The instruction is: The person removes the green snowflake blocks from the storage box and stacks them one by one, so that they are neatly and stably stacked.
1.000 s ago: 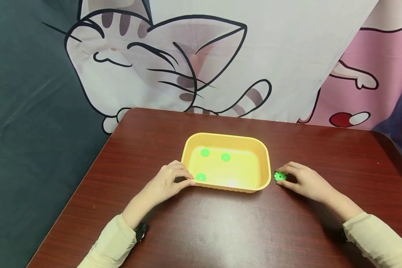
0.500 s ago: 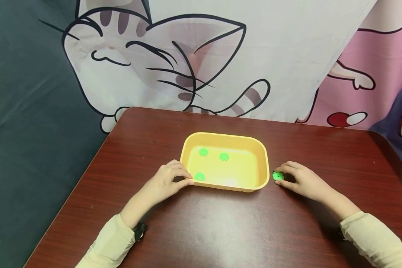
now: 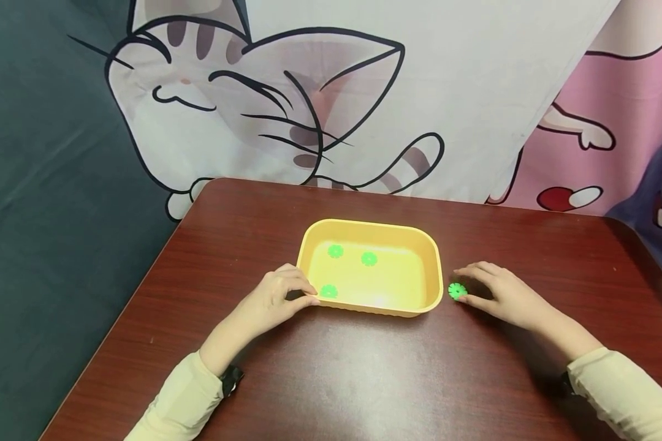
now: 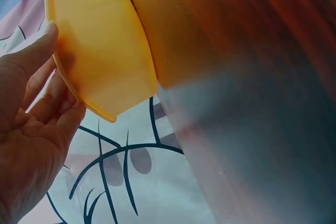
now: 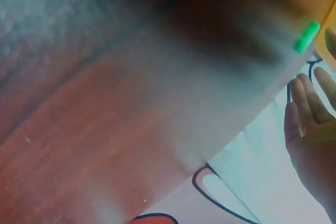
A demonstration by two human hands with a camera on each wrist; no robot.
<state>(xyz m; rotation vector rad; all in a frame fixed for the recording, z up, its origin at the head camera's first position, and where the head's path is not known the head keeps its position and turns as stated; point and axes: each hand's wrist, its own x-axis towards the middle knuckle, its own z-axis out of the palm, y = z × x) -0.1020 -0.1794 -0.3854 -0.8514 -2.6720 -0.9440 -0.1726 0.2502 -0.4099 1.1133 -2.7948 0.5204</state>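
Observation:
A yellow plastic bin (image 3: pixel 403 275) stands on the table. My left hand (image 3: pixel 273 300) pinches its near left corner; in the left wrist view thumb and fingers lie either side of the rim (image 4: pixel 67 81). Three flat green notched discs lie on its floor: one at back left (image 3: pixel 335 251), one at back middle (image 3: pixel 369 259), one at the near left corner (image 3: pixel 328 291). Another green disc (image 3: pixel 456 291) lies outside, just right of the bin. My right hand (image 3: pixel 510 300) is spread around it, thumb tip overlapping its edge; in the right wrist view fingers and disc (image 5: pixel 307 37) appear apart.
The dark red-brown table (image 3: pixel 364 373) has a glossy top with a bright reflection near its front. A white curtain with a cartoon cat (image 3: pixel 243 110) hangs behind its far edge, and pink cloth (image 3: pixel 579 153) hangs at the right.
The right hand's fingers have parted from the green disc, which stays on the table beside the bin. The left hand keeps its grip on the bin's corner.

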